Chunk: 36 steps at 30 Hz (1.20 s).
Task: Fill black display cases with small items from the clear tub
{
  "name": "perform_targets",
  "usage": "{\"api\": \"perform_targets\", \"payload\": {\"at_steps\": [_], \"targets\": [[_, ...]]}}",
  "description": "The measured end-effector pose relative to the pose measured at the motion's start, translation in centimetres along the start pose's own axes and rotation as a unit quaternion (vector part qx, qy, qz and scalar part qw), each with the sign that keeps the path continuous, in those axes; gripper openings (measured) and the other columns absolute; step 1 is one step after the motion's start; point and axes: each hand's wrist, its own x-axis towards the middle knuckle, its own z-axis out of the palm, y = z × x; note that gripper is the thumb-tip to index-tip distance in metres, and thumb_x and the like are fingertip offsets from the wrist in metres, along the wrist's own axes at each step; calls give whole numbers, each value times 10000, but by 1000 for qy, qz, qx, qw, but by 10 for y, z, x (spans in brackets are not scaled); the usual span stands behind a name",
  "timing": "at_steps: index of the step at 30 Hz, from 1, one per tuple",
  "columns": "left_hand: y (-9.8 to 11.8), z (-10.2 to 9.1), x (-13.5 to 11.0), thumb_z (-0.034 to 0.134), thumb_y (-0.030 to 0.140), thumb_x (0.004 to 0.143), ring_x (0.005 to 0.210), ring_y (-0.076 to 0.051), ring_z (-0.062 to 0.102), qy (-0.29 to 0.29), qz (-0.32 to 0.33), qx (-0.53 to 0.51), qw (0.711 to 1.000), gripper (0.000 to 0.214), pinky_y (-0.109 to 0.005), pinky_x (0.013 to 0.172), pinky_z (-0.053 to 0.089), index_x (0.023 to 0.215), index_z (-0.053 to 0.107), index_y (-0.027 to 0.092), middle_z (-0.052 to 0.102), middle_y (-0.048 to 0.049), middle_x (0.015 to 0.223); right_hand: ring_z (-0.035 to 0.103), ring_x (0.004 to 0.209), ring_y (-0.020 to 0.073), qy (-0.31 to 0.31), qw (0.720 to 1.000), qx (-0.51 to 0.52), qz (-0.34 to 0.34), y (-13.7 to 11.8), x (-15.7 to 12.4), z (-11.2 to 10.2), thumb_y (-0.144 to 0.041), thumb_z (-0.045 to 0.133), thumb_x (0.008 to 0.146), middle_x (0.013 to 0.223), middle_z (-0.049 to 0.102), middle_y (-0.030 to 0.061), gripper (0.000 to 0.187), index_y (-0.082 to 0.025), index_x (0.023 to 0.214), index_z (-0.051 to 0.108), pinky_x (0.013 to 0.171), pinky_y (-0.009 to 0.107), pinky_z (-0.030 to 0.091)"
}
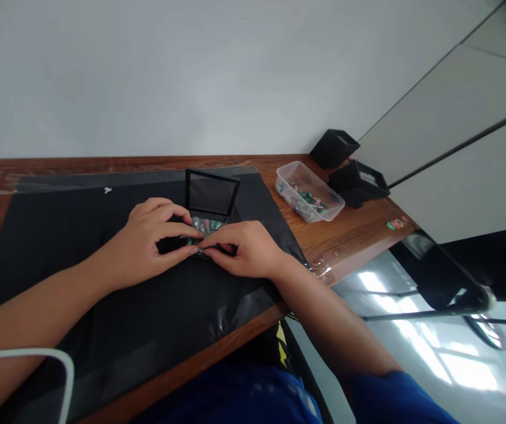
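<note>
A small black case (212, 193) stands on the dark mat with its clear-windowed lid raised. Inside it lie several small shiny pieces (212, 225) in green, grey and pinkish tones; their exact kind is too small to tell. My left hand (153, 235) reaches over the left front of the case, thumb and forefinger bent together near its front edge. From the right, my right hand (248, 247) meets it there, thumb and forefinger pinched. Something tiny and pale may be between the fingertips, but I cannot make it out. My fingers hide the case's front part.
A clear plastic tub (310, 191) of similar small pieces sits to the right on the wooden table (297, 232). Two black boxes (335, 147) stand behind it by the wall. A white scrap (107, 190) lies on the black mat (72, 218). A white cable (65, 377) crosses at lower left.
</note>
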Motion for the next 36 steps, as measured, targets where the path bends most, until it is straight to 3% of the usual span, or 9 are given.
{"api": "perform_targets", "payload": {"at_steps": [7,17,28,36], "targets": [[1,-1,1,631,559,936,1147,-337,561,-7,-13,3,1000,291,-566,1046,392,1014,816,349,710,-61,1139,650,717,99,16,1000,-24,-12,-2,2,5,-267,657,983,966,816,0,153,-210,1024,794,684,235,401],[1,-3,3,628,579,922,1127,-335,571,-3,-20,-5,1000,305,-558,1027,402,959,824,349,729,-56,1096,676,710,113,-7,998,-61,5,-6,3,5,-331,620,1029,858,805,-6,263,-257,1220,786,626,242,357],[-2,-1,2,655,581,909,1145,-339,566,-10,-27,-14,999,289,-568,1042,387,953,827,354,733,-50,1111,701,742,120,13,997,-75,2,-6,4,4,-371,648,1012,868,816,8,247,-237,1116,827,651,252,381],[1,0,0,608,523,940,1062,-293,587,-10,-14,18,1000,294,-489,961,430,988,771,284,720,-59,1024,692,723,133,15,995,-94,33,-8,4,9,-397,647,1008,814,807,0,259,-252,1112,834,624,264,354]]}}
